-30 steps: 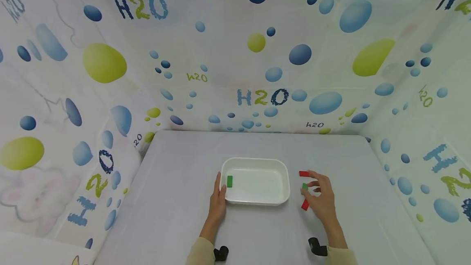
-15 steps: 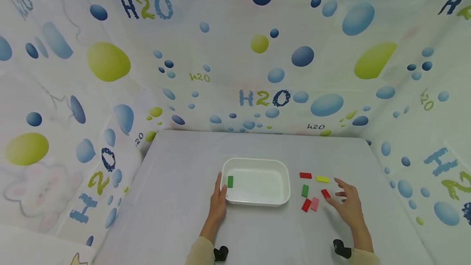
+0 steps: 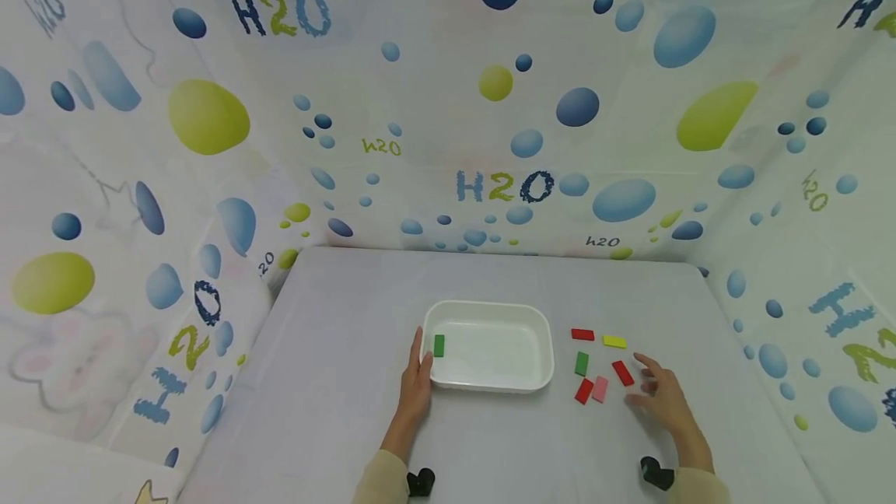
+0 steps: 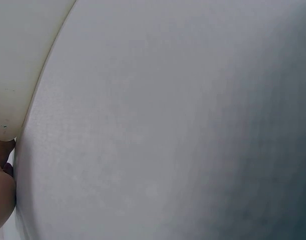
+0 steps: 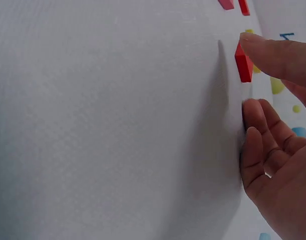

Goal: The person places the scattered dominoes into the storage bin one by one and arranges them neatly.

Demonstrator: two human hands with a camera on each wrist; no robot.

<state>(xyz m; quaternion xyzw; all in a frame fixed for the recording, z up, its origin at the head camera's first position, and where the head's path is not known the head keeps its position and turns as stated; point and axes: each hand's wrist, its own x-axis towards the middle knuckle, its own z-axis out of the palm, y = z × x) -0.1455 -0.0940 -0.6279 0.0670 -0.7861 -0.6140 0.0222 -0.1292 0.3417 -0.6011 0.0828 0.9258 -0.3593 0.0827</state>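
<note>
A white rectangular tray (image 3: pixel 490 387) sits on the table with one green block (image 3: pixel 439 346) at its left inner side. My left hand (image 3: pixel 414 387) holds the tray's left edge, thumb at the rim and fingers along the outer wall. My right hand (image 3: pixel 661 399) hovers low over the table at the right, thumb and fingers apart with nothing between them. Just left of it lies a red block (image 3: pixel 622 373), also near the thumb in the right wrist view. Beyond are a yellow block (image 3: pixel 614 341), a pink block (image 3: pixel 600 390) and a second green block (image 3: pixel 582 364).
Two more red blocks lie right of the tray, the far red block (image 3: pixel 582 334) and the near red block (image 3: pixel 584 391). The white-covered table (image 3: pixel 336 317) meets a patterned cloth backdrop (image 3: pixel 420 99) at the back and sides.
My right hand has moved right, off the green block beside the tray, uncovering the blocks, then drawn slightly away from the rightmost red block. The left hand has stayed at the tray.
</note>
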